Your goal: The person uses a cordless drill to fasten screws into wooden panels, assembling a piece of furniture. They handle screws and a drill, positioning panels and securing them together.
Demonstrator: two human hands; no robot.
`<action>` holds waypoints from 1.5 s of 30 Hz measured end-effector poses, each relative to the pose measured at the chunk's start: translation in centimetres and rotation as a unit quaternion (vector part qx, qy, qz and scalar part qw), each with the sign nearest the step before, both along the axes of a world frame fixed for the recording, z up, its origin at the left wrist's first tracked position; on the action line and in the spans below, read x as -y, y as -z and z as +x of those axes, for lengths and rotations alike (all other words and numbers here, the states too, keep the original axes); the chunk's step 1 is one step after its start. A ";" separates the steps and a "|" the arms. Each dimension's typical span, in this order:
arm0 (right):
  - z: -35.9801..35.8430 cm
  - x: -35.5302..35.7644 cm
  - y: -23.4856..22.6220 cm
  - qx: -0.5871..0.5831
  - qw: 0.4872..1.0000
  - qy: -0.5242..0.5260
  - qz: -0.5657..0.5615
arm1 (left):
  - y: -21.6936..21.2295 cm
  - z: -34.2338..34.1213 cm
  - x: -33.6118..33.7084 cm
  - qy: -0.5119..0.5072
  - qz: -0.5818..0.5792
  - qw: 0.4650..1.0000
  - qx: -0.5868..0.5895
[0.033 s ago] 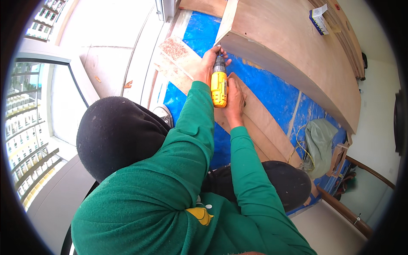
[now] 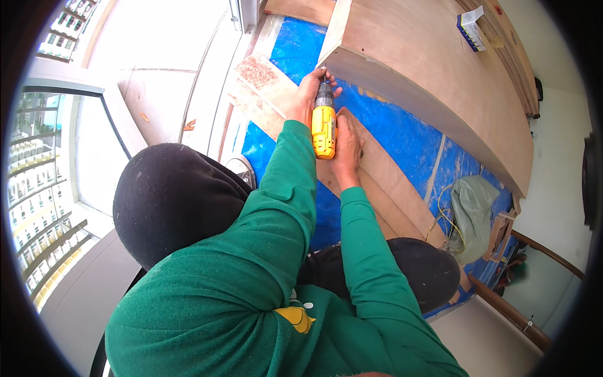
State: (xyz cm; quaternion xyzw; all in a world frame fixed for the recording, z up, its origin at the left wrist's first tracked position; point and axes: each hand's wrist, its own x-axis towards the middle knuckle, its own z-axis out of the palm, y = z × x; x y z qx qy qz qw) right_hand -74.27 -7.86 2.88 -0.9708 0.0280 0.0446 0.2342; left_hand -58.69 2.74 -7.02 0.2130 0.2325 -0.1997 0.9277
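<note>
From the head view, the left hand wraps the chuck end of a yellow drill, its tip against the near edge of a big plywood panel. The right hand grips the drill's body. Both lie over a plywood strip on blue sheeting. No change shows between pictures.

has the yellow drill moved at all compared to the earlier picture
No. The yellow drill sits at the same spot, its tip at the lower edge of the big plywood panel, with both hands placed as before.
</note>
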 end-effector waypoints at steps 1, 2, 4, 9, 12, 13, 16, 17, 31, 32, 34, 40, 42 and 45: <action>0.4 0.0 0.0 0.005 1.000 -0.002 0.002 | 0.0 0.3 0.0 -0.005 0.000 1.000 0.016; 0.5 -0.1 -0.1 0.012 1.000 -0.004 0.006 | -0.1 0.3 0.0 -0.004 0.003 1.000 0.006; 0.6 -0.1 -0.1 0.018 1.000 -0.004 0.014 | -0.1 0.5 0.0 -0.006 -0.001 1.000 0.007; 0.5 -0.1 -0.1 0.014 1.000 -0.003 0.008 | 0.0 0.6 0.0 -0.004 0.001 1.000 0.006; 0.5 -0.1 -0.1 0.013 1.000 -0.006 0.012 | 0.1 0.7 0.0 0.000 0.005 1.000 0.002; 0.6 -0.1 -0.1 0.006 1.000 -0.004 0.013 | 0.1 0.7 0.1 0.006 0.006 1.000 -0.006; 0.7 -0.1 0.1 0.001 1.000 0.003 0.018 | 0.1 0.8 0.2 0.000 0.005 1.000 0.004; 0.8 -0.1 0.2 0.009 1.000 -0.001 0.021 | 0.1 0.8 0.2 0.000 0.005 1.000 0.003; 0.8 0.4 1.3 0.025 0.999 0.002 -0.046 | 2.3 2.4 -0.7 0.036 0.090 0.994 0.045; 0.8 0.4 1.3 0.026 0.999 0.001 -0.045 | 2.5 2.5 -0.5 0.039 0.082 0.995 0.036; 0.8 0.5 1.4 0.028 0.998 0.005 -0.063 | 2.6 2.5 -0.4 0.034 0.082 0.996 0.032; 1.0 0.5 1.7 0.035 0.997 0.004 -0.074 | 2.7 2.5 -0.8 0.048 0.053 0.996 0.056; 1.1 0.5 1.7 0.042 0.996 0.003 -0.073 | 2.8 2.5 -0.9 0.054 0.058 0.995 0.052; 1.2 0.5 1.7 0.038 0.997 0.009 -0.061 | 2.8 2.7 -0.8 0.051 0.060 0.995 0.055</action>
